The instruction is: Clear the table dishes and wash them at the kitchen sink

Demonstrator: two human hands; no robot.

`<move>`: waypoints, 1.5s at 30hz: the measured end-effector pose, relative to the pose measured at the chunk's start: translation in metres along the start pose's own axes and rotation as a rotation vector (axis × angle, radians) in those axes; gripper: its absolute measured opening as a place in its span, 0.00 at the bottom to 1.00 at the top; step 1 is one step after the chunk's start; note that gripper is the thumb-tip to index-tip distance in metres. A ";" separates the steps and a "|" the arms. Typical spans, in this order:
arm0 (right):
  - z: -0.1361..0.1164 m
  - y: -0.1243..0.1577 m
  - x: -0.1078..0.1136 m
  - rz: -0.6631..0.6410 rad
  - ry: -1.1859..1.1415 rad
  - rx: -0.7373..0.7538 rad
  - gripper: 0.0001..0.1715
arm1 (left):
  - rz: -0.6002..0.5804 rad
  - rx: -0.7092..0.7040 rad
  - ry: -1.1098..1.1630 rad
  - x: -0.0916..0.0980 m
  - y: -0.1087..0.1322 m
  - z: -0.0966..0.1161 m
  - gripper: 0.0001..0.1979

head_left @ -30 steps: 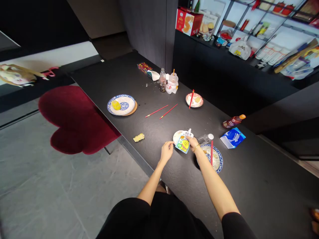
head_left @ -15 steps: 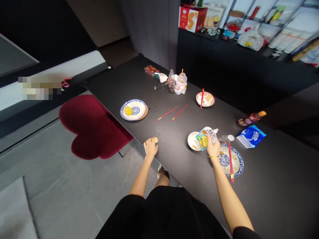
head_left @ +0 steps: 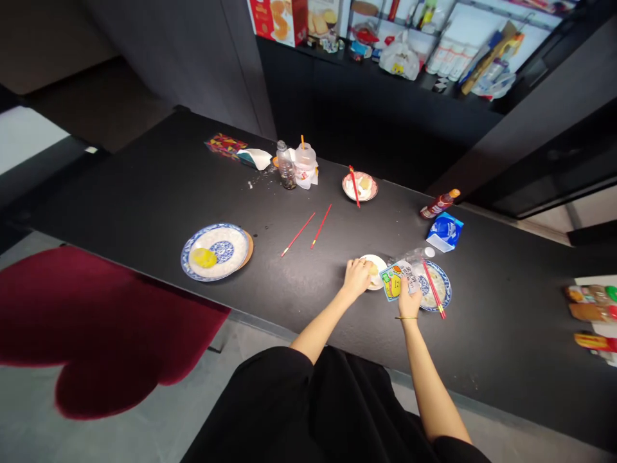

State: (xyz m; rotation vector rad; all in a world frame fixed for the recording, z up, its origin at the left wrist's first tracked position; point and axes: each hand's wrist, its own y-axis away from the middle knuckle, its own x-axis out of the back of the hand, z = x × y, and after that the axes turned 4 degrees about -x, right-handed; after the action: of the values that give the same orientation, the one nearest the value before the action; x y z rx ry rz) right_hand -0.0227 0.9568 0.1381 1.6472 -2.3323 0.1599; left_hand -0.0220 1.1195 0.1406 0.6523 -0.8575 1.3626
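My left hand reaches over the left edge of a small white dish. Its fingers are closed on a pale yellowish lump, perhaps a scrap of food. My right hand, with a gold bangle at the wrist, grips a spouted pouch printed with a yellow cartoon figure. The pouch is tilted and partly covers the dish's right side. Just beyond that hand lies a blue-and-white plate with food remains, and a pair of red chopsticks rests across it. A clear plastic bottle lies behind the pouch.
Another blue-patterned plate with a yellow item sits left. Two loose chopsticks lie mid-table. Farther back are a bottle, a drink cup, a bowl, a sauce bottle and a blue packet.
My left hand has moved right, from the table's near edge to the small dish, carrying the pale lump. My right hand still holds the pouch. The view has swung right.
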 end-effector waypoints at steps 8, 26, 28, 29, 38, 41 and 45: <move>-0.009 -0.018 0.003 -0.056 0.170 0.071 0.20 | 0.142 0.115 0.223 -0.031 -0.001 -0.032 0.26; 0.021 -0.057 -0.040 -0.317 0.736 0.050 0.26 | 0.106 0.072 0.077 -0.039 -0.002 -0.020 0.09; 0.022 -0.055 -0.032 -0.314 0.682 0.134 0.32 | 0.156 0.151 0.032 -0.041 -0.003 -0.022 0.10; 0.024 -0.052 -0.027 -0.341 0.646 0.194 0.30 | 0.175 0.185 0.021 -0.041 -0.004 -0.023 0.10; 0.039 -0.009 -0.015 -0.558 0.698 0.305 0.12 | -0.023 0.033 -0.040 -0.033 -0.004 -0.028 0.15; 0.037 -0.014 -0.028 -0.569 0.708 0.251 0.10 | -0.013 0.022 -0.003 -0.035 -0.001 -0.024 0.12; 0.034 -0.028 -0.036 -0.549 0.618 0.246 0.08 | 0.003 0.029 -0.067 -0.043 -0.006 -0.018 0.10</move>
State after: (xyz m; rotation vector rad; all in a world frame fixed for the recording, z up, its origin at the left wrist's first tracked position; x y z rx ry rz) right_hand 0.0091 0.9711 0.0934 1.9302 -1.4036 0.7372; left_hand -0.0137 1.1101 0.0956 0.7229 -0.8932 1.3646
